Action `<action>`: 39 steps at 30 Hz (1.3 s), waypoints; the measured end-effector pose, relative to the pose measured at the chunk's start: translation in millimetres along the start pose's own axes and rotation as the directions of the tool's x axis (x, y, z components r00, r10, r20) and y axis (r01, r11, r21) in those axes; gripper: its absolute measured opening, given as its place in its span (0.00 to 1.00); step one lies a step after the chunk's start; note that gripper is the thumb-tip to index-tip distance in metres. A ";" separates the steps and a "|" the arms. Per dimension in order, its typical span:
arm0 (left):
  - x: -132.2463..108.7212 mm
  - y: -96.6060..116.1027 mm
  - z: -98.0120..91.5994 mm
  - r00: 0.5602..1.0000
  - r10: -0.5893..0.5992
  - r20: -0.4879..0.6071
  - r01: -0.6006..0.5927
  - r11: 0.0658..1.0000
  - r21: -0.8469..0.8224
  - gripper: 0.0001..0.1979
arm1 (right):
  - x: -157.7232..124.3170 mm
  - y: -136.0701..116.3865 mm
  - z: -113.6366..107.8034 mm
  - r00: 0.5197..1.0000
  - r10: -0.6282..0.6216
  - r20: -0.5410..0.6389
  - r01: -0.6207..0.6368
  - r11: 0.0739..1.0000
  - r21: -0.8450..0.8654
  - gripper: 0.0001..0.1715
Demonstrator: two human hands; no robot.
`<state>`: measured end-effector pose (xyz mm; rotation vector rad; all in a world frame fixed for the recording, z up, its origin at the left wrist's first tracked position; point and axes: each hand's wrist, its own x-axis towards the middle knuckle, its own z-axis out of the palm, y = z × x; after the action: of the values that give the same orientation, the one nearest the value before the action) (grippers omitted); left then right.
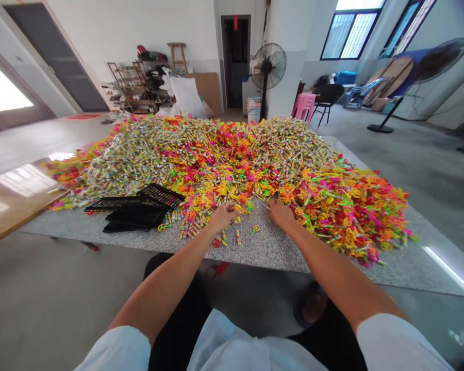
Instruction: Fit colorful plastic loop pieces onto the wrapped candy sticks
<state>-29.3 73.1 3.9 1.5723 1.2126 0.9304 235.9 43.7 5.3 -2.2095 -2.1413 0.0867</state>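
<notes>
My left hand point(224, 215) is closed just above the speckled stone tabletop point(270, 247). A small yellow looped plastic piece point(237, 208) shows at its fingertips. To the right, my right hand point(281, 213) pinches a thin, pale tube point(265, 205) that points left; its detail is too small to make out. Between and in front of the hands lie a loose green-yellow looped piece point(255, 229) and a short printed tube point(238, 237). Beyond them spreads a big heap of printed tubes point(139, 154), mixed with bright looped plastic pieces point(355, 206) heaped to the right.
Black slotted trays point(135, 214) are stacked on the tabletop at the left. A wooden board point(19, 206) adjoins the table there. Behind the table are a standing fan point(268, 67), pink stools point(304, 105) and a loaded shelf rack point(129, 85). Another fan point(443, 59) stands right.
</notes>
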 end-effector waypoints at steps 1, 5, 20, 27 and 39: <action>-3.5 1.6 -2.5 0.999 -0.030 0.016 0.031 0.998 -0.057 0.21 | -0.8 0.5 0.1 1.000 -0.003 0.001 0.003 1.000 0.000 0.22; -18.3 11.2 -6.8 0.993 -0.119 0.005 0.118 0.979 -0.166 0.19 | -1.8 -0.3 0.7 1.000 0.013 0.000 -0.013 1.000 0.015 0.20; -45.1 24.9 21.2 0.951 -0.260 0.166 0.308 0.843 -0.441 0.26 | -5.2 -18.1 -3.3 0.997 0.076 0.015 -0.077 0.959 0.273 0.17; -64.3 45.2 20.5 0.958 -0.115 0.262 0.214 0.897 -0.387 0.25 | -40.2 -29.1 -18.0 0.996 0.065 -0.063 0.013 0.588 0.809 0.15; -66.6 75.8 50.8 0.965 0.025 0.260 0.041 0.969 -0.245 0.33 | -100.6 -30.1 -16.0 0.994 0.048 -0.099 0.106 -0.171 0.980 0.16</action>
<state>24.1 -10.0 58.9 1.4350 0.8796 0.8055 204.1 -55.9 23.4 -0.9766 -1.0167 1.1868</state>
